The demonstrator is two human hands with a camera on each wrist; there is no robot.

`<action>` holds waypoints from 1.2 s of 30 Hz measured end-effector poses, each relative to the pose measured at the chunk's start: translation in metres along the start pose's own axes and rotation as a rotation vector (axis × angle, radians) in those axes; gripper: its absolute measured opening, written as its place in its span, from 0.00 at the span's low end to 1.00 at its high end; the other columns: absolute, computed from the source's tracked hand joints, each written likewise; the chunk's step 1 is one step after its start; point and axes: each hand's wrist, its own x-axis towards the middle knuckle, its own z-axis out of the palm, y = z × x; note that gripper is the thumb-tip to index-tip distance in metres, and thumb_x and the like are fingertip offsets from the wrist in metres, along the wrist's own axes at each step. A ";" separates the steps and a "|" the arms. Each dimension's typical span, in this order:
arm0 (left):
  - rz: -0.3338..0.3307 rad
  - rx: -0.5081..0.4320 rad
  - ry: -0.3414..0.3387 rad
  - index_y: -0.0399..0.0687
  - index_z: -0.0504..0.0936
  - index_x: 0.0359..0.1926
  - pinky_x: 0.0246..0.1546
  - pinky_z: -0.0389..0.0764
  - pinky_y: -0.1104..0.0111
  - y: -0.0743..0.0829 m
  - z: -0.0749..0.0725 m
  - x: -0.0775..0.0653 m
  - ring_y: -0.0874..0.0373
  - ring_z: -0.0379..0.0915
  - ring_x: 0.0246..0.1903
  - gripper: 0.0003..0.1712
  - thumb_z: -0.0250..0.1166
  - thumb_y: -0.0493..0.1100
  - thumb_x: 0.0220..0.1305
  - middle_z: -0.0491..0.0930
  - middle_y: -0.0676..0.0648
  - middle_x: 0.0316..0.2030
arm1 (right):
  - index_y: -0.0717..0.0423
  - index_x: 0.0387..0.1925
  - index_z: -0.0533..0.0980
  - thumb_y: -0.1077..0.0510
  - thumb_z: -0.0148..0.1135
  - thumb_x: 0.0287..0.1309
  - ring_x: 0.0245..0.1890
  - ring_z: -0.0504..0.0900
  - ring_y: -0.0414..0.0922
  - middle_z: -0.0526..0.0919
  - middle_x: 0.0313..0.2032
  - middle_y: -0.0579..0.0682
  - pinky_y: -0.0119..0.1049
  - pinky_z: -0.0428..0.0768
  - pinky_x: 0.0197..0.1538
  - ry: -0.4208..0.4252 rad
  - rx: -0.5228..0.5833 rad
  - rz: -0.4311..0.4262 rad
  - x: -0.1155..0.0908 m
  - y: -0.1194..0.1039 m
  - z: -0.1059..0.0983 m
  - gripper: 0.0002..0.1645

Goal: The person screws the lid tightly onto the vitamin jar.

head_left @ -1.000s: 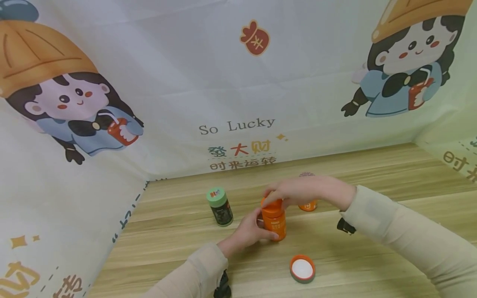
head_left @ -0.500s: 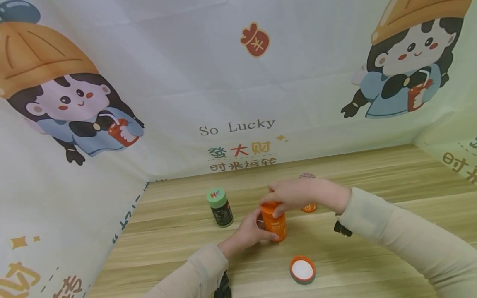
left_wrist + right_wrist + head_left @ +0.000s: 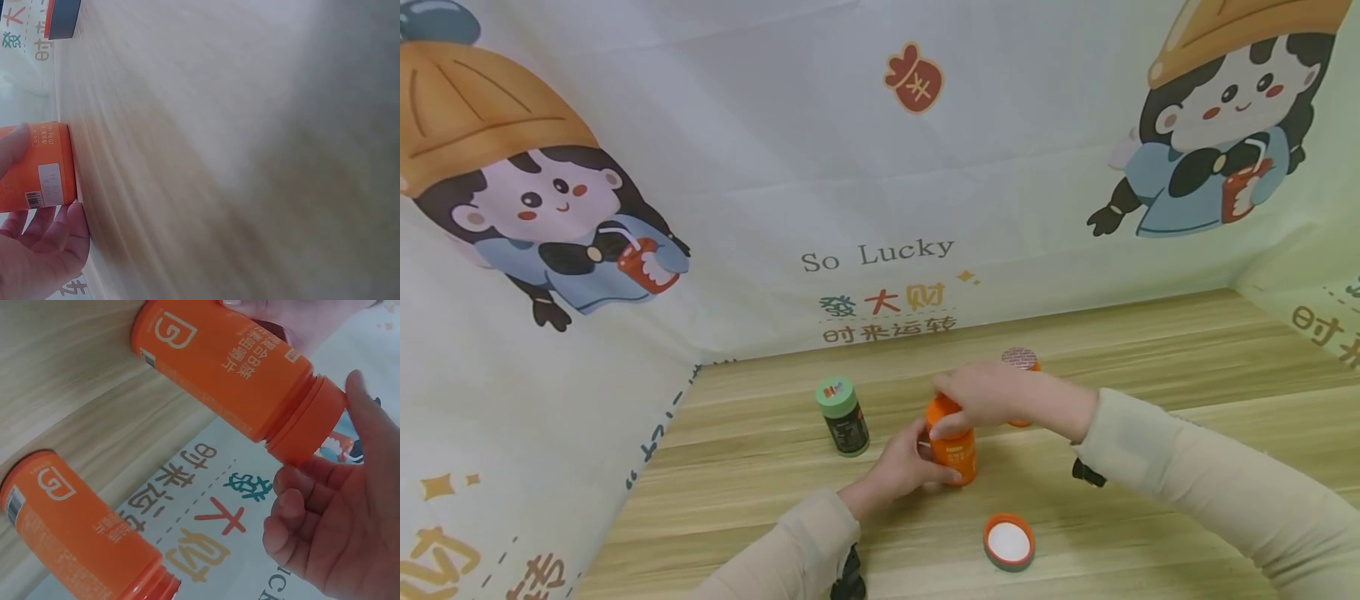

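An orange supplement bottle (image 3: 955, 460) stands on the table, its lower body held between the thumb and fingers of my left hand (image 3: 897, 462). Above it, my right hand (image 3: 988, 393) grips the bottle's orange cap (image 3: 310, 422), thumb on one side and fingers on the other, as the right wrist view shows. The left wrist view gives the bottle's label side (image 3: 44, 165) with fingers beneath. Behind my right hand, a second orange bottle (image 3: 84, 534) stands without a cap, a printed seal over its mouth. A loose cap (image 3: 1009, 542) lies inside-up nearer me, its liner white.
To the left of my hands stands a dark jar (image 3: 848, 430) with a light green lid (image 3: 837, 397). A printed cloth (image 3: 760, 208) hangs along the back and sides of the wooden table (image 3: 737, 517).
My right hand has shifted and turned slightly on the orange cap, its wrist moving left and down, uncovering more of the second bottle's top. My left hand has stayed on the bottle.
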 end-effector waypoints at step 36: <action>0.000 0.028 -0.010 0.37 0.69 0.54 0.43 0.78 0.64 0.001 0.000 0.001 0.52 0.77 0.39 0.33 0.72 0.33 0.45 0.75 0.43 0.47 | 0.58 0.57 0.69 0.50 0.54 0.62 0.44 0.72 0.44 0.71 0.47 0.52 0.37 0.73 0.50 -0.118 0.038 -0.242 -0.006 0.012 -0.005 0.25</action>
